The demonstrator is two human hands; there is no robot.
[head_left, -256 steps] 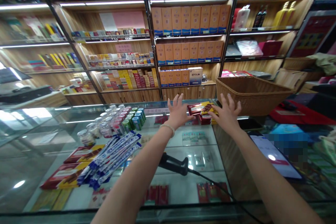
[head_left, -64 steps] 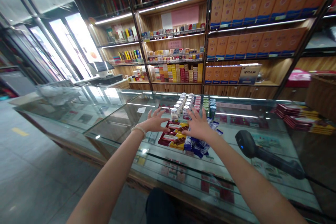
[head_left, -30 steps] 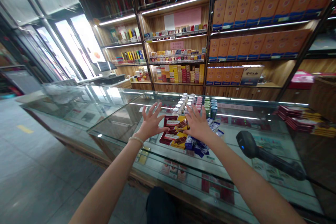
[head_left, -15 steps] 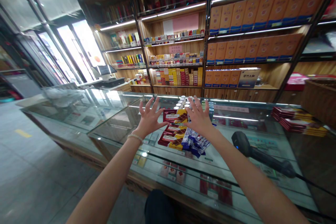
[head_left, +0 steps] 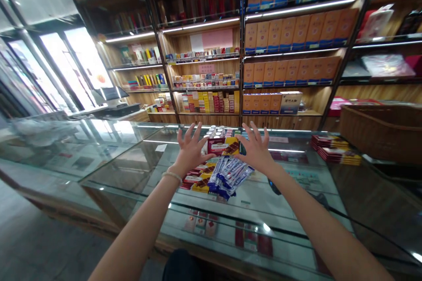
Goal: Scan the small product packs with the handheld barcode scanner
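A red-and-yellow chocolate wafer pack is held up by its two ends between my hands, its printed front facing me. My left hand has thumb and index finger at the pack's left end, the other fingers spread upward. At the right end, my right hand grips with thumb and index finger in the same way. Below lie more red-and-yellow packs on the glass counter. A loose pile of blue-and-silver wrapped bars partly covers them. White-capped small bottles stand behind the held pack.
Stacked red-and-yellow packs lie at the right beside a brown woven basket. A black scanner is mostly hidden by my right forearm. The glass counter extends left. Shelves of boxes line the back wall.
My view has swung to the right. The held pack has shifted right and away from the packs on the counter, along with both hands. My right forearm now covers most of the scanner.
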